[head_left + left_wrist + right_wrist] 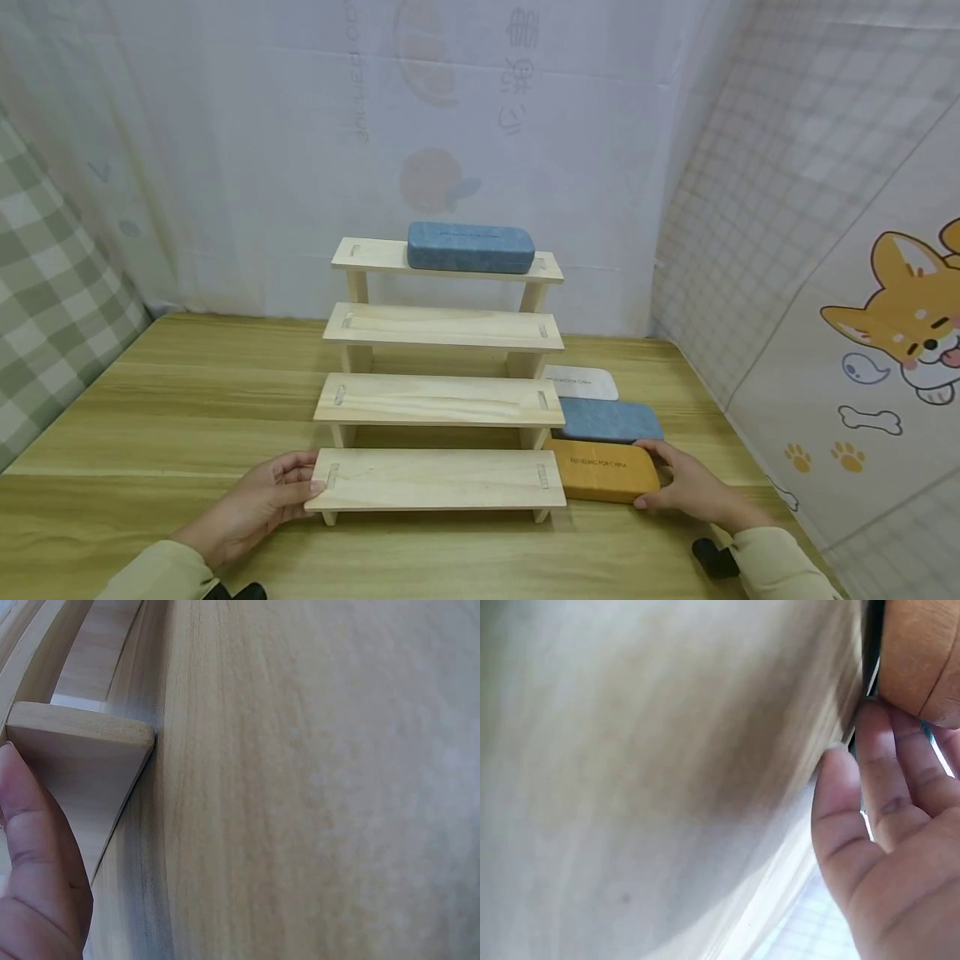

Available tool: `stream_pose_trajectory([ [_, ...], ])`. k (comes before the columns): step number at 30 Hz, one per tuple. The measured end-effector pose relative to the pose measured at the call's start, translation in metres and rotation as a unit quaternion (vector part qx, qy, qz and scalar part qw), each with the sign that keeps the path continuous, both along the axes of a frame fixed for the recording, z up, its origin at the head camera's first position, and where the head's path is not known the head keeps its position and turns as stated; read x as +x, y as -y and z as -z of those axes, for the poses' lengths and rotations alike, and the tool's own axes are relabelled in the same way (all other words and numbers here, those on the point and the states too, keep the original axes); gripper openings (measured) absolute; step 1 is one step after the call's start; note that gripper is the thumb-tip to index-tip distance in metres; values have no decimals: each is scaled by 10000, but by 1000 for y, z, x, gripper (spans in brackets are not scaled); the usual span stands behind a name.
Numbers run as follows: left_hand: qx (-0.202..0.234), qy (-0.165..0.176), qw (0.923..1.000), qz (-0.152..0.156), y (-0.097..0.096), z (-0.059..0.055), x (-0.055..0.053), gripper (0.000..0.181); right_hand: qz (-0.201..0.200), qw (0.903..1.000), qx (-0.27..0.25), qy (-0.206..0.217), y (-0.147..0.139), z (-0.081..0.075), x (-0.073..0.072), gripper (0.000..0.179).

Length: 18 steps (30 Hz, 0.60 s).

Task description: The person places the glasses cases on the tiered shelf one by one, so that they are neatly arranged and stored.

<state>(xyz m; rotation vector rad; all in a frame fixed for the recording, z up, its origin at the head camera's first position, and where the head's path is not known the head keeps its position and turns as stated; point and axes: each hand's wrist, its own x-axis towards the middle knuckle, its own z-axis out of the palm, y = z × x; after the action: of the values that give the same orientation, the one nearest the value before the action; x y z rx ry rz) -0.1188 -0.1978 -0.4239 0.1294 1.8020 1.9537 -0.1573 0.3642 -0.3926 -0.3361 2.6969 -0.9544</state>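
In the head view a pale wooden four-step display stand (442, 480) stands mid-table. My left hand (258, 504) grips the left end of its lowest step, thumb on the board. The left wrist view shows that thumb (34, 847) beside a wooden support (82, 727). On the right, my right hand (693, 483) holds the right end of an orange glasses case (607, 475), fingers at its far corner and thumb at its near corner. The right wrist view shows fingertips (874, 720) against the case's edge (922, 660). The stand's lower step overlaps the case's left end.
A blue glasses case (468, 250) lies on the stand's top step. Behind the orange case lie another blue case (611, 419) and a white case (581, 383), partly hidden by the stand. Cloth walls (247, 167) border the wood-grain table (187, 392).
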Motion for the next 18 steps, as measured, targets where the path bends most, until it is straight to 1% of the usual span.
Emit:
stream_pose_trajectory([
  [6,10,10,10000,-19,0,0,0,74,119,9997,-165,102,-1,-2,1,85],
  [13,42,-15,10000,17,0,0,-1,73,384,9981,-410,252,-3,-3,2,84],
  [18,50,-17,10000,26,0,0,-1,74,431,9967,-622,302,-5,-4,4,84],
])
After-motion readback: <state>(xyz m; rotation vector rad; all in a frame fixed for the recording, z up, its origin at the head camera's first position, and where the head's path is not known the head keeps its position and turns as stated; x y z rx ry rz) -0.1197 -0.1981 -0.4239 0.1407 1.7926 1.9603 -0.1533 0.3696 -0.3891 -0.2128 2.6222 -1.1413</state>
